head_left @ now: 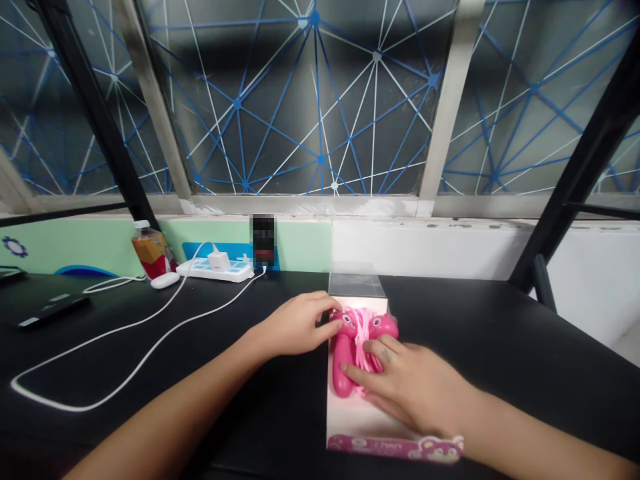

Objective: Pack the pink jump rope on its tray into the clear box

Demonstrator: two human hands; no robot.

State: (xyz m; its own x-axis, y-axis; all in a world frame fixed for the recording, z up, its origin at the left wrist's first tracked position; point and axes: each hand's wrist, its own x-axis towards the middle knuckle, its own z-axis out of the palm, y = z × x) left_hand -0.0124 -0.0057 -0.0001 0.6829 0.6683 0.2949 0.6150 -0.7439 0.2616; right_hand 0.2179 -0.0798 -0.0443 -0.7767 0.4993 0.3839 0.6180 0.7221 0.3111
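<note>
A pink skipping rope (343,370) with two animal-headed handles and a light pink bundled cord lies in an open pale box (345,420). The box has a clear flap (356,285) raised at its far end and a purple printed strip along its near edge. My left hand (300,323) grips the head of the left handle at the box's left side, thumb on the handle. My right hand (407,380) lies over the right handle, fingers curled on it and the cord. One of its fingers touches the left handle. The right handle's lower part is hidden under that hand.
On the black table (480,320), a white cable (165,343) loops at the left. Behind it are a white power strip (220,269), a drink pouch (153,250), a white case (165,280) and a blurred dark device (264,240). A black flat object (55,310) lies far left.
</note>
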